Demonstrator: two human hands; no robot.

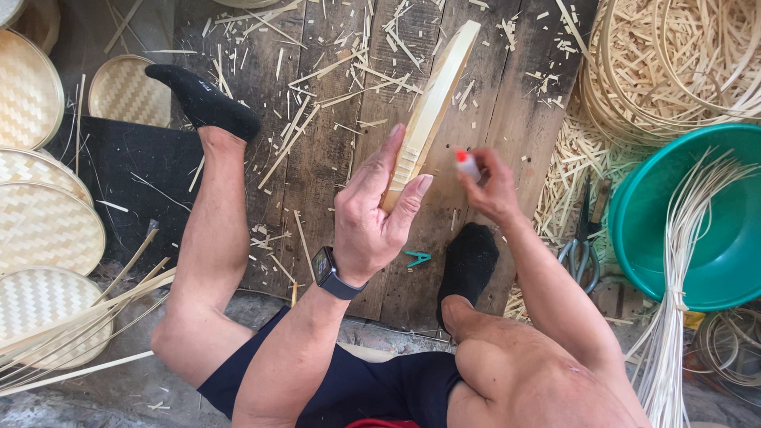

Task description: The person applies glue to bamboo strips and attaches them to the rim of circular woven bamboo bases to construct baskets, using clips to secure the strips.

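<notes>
Gripped edge-on in my left hand (371, 230), bamboo hoop (432, 107) looks formed but unfinished; right hand (490, 189) pinches a red-tipped tube (466, 163) beside it, nothing applied yet.

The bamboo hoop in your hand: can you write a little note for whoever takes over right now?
Left hand grips the bamboo hoop, held on edge above the plank floor.
Right hand pinches a small red-tipped tool just beside the hoop's rim, not touching it.
Finished woven trays are stacked at left; thin strips lie across the green basin; scissors lie beside it.
This hoop has no weave yet.
</notes>
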